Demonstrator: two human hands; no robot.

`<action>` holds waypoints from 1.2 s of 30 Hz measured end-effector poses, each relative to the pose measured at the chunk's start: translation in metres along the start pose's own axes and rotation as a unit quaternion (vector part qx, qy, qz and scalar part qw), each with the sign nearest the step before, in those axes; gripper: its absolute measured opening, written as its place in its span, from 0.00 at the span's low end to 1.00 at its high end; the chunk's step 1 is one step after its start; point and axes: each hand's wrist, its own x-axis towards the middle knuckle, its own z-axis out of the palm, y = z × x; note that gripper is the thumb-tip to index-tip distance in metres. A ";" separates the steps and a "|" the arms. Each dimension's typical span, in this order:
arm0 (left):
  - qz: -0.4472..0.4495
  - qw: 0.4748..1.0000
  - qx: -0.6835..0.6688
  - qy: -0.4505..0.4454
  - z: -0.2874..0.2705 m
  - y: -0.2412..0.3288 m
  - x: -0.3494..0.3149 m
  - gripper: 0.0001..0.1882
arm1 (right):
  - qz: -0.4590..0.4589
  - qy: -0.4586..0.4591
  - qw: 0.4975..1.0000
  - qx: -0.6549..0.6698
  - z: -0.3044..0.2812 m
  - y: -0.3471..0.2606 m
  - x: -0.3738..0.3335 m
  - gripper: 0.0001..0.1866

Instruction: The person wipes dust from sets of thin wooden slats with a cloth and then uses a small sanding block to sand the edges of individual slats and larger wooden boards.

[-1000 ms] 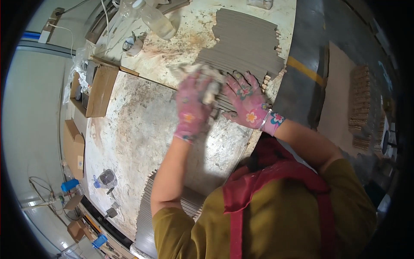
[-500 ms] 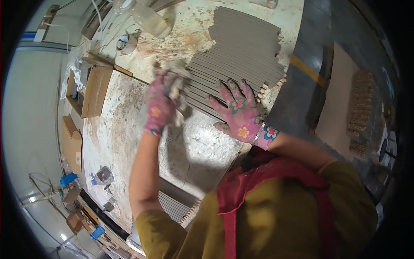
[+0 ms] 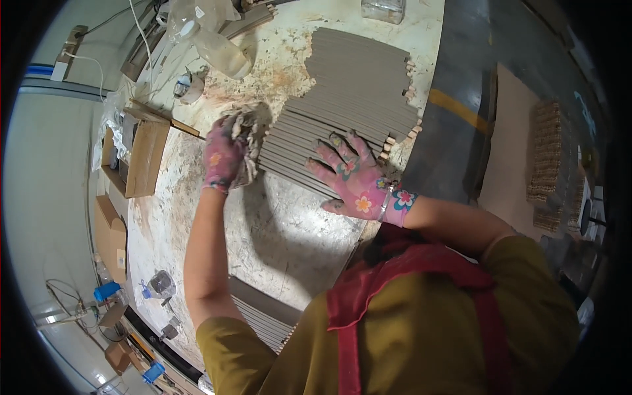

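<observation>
Cloth (image 3: 249,146) has slid leftward—left hand (image 3: 222,157) clutching it beside grey strips (image 3: 349,99), right hand (image 3: 359,179) splayed atop.

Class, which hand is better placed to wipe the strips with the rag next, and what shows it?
Probably the left: the left hand grips the rag, just beside the left ends of the strips. The right hand holds no rag; its fingers lie spread over the strips.

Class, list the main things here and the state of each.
Off-white cloth rag, crumpled
Long grey strips, laid side by side
Pink floral-gloved left hand, closed on rag
Pink floral-gloved right hand, spread over strips
Brown cardboard box, open
Large clear plastic bottle, capped
White tabletop, stained
</observation>
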 end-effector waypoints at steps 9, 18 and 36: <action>0.100 0.993 -0.060 -0.028 0.058 0.093 0.023 0.31 | 0.046 -0.102 0.994 -0.012 -0.011 0.026 0.013 0.44; 0.116 0.985 -0.086 0.092 0.028 0.065 0.050 0.28 | 0.065 0.048 0.997 0.013 -0.032 0.055 0.006 0.44; 0.093 0.995 0.014 0.044 0.048 0.063 0.058 0.29 | 0.076 -0.032 0.997 -0.013 -0.019 0.063 0.000 0.41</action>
